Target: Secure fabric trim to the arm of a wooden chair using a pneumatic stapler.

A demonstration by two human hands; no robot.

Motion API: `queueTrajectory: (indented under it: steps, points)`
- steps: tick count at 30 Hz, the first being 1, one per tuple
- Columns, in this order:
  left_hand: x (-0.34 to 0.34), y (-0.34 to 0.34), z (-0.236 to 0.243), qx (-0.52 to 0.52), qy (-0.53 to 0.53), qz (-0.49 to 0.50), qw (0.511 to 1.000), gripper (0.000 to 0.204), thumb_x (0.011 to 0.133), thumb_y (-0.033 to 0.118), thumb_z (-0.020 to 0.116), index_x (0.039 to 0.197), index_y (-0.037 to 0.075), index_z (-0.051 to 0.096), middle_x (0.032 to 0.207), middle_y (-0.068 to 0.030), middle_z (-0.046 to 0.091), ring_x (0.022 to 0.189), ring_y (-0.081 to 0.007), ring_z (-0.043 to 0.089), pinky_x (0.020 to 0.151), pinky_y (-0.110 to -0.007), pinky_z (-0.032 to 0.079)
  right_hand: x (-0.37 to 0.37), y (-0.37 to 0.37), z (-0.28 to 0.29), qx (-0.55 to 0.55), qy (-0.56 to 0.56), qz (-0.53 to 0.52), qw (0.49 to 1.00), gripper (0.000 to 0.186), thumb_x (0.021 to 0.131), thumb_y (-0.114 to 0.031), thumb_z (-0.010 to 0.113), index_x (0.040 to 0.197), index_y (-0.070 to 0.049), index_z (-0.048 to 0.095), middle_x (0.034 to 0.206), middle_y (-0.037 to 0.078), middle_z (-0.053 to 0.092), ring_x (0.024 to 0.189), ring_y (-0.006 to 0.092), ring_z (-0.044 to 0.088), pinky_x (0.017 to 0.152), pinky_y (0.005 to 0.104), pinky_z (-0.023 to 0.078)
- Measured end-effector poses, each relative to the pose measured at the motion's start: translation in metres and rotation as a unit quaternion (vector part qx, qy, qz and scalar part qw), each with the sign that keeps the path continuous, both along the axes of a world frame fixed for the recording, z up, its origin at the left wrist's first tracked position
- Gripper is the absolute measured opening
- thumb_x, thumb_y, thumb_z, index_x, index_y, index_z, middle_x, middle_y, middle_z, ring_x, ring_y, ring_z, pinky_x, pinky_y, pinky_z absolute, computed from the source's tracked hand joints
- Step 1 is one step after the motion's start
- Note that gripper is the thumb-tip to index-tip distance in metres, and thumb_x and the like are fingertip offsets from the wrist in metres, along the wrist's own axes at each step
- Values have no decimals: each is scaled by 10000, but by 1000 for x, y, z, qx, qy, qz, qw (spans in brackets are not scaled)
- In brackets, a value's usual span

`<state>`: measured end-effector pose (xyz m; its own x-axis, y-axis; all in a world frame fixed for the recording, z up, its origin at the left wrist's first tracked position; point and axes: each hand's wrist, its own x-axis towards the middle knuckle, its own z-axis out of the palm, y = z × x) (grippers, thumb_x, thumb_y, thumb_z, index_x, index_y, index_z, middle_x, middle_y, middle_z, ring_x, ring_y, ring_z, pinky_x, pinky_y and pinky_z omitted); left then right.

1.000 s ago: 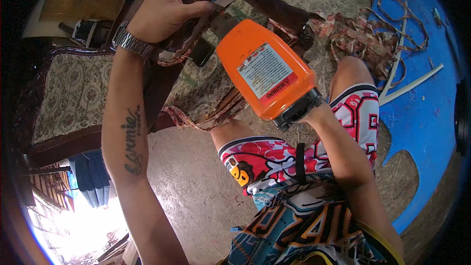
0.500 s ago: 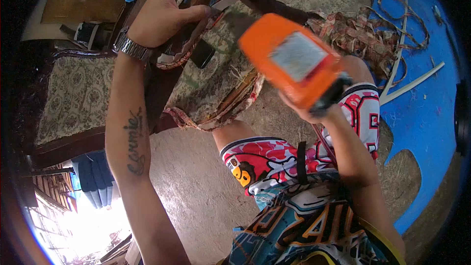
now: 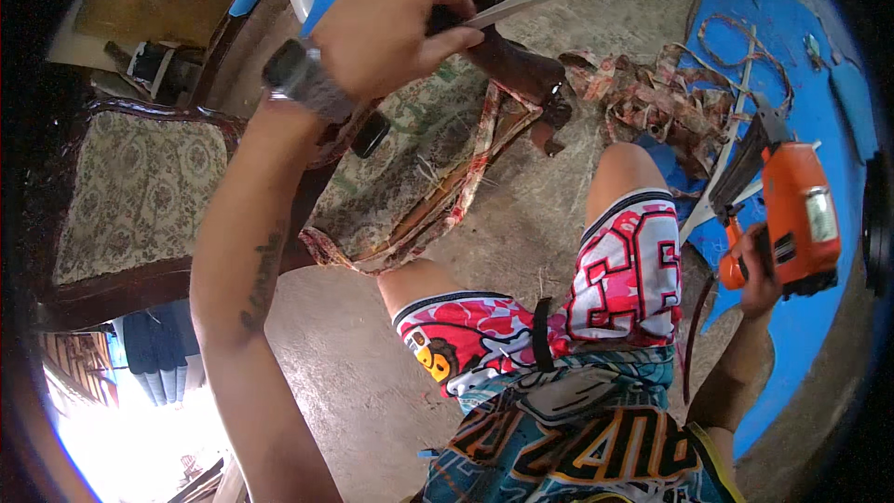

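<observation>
My left hand (image 3: 396, 28), with a watch on its wrist, is above a dark wooden chair frame (image 3: 521, 70). Its thumb and fingers close on a thin pale strip (image 3: 535, 2) that points to the right. Out to the right, my right hand (image 3: 762, 279) grips the handle of an orange staple gun (image 3: 799, 214), clear of the chair. Below my left hand lies the chair's floral seat (image 3: 396, 191), with a red-patterned fabric strip (image 3: 461, 200) hanging loosely along its edge. A small black object (image 3: 371, 134) rests on the seat.
Crumpled fabric strips (image 3: 652, 98) are heaped beyond my right knee. Alongside them, a blue sheet (image 3: 782, 354) covers the floor, with pale strips (image 3: 742, 112) on it. Another floral-upholstered seat (image 3: 140, 196) stands at the left. A dark red hose (image 3: 695, 335) hangs near my right forearm.
My right hand has swung the staple gun from near the seat out to the right. My left hand has shifted right along the chair frame, holding the pale strip.
</observation>
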<state>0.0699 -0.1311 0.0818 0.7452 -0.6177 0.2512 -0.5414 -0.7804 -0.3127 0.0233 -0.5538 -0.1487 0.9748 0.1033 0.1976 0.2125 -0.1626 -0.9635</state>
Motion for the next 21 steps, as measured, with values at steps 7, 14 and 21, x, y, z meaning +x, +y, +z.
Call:
queueTrajectory:
  steps: [7,14,21]
  points:
    - [-10,-2,21,-275,162,130,939,108,693,80,736,705,12,653,898,-94,520,870,-200,503,737,-315,413,12,47,-11,11,-80,97,992,181,785,-96,587,932,-3,536,778,47,544,669,167,516,662,312,419]
    - [-17,32,16,-250,146,183,940,59,781,38,652,792,-2,609,1094,-68,494,932,-147,540,858,-281,417,34,125,26,-70,-373,240,893,471,640,-237,614,1062,-28,603,768,68,616,705,221,612,738,362,446]
    - [-25,9,18,10,95,87,992,179,713,52,703,883,80,654,1084,-91,482,1021,-244,528,873,-323,430,44,161,33,-140,-410,280,857,750,493,-344,696,1194,-136,531,677,0,564,574,212,531,591,324,405]
